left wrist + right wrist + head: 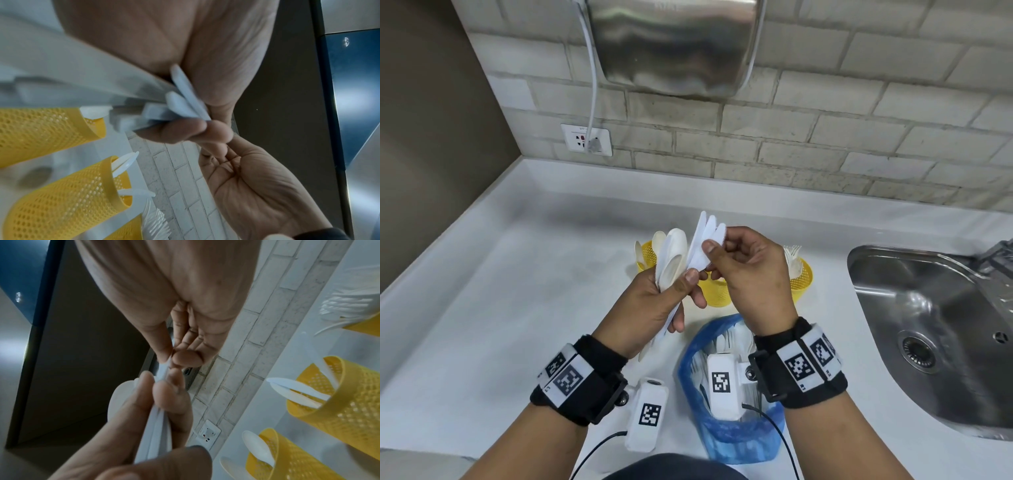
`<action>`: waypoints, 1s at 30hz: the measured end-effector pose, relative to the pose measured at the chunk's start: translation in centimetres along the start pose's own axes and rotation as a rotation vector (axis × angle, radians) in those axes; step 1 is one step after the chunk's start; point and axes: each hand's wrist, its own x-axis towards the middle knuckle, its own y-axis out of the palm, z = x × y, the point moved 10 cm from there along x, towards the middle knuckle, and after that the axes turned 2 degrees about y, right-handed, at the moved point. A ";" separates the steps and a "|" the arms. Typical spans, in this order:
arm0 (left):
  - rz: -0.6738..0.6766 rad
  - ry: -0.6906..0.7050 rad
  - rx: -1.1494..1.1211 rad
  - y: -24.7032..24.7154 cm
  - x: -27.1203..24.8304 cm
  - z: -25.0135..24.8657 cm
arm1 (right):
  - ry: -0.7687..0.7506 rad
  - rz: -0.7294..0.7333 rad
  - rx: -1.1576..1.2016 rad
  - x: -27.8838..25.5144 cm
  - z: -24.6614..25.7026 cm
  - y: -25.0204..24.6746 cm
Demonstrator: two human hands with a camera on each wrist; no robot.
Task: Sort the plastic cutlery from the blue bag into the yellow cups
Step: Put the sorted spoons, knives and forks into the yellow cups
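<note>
markers point(798, 366) on wristbands, "r1" beside right one.

The three perforated plastic cups point(802, 279) are bright yellow, their walls a fine mesh of small holes. The plastic spoons point(671, 255) and serrated plastic knives point(703, 241) are plain white, as are the forks point(792, 258). The thin crinkled plastic bag point(736, 437) is translucent blue. The countertop point(517, 291) is white, the brick-pattern wall tiles point(825, 137) pale grey. The steel sink point(945, 342) is shiny silver. The wrist bands point(808, 366) are black with black-and-white square code tags.
</note>
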 end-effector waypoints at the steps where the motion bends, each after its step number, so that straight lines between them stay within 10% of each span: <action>1: -0.005 0.002 0.003 -0.1 0.0 0.0 | -0.004 -0.011 0.015 0.0 0.0 -0.1; 17: 0.018 0.005 0.093 0.2 -0.7 -1.3 | 0.088 0.031 -0.006 -0.5 -0.2 0.8; 30: 0.070 0.049 -0.073 0.5 0.0 -0.8 | 0.023 -0.351 0.766 0.2 1.9 -5.3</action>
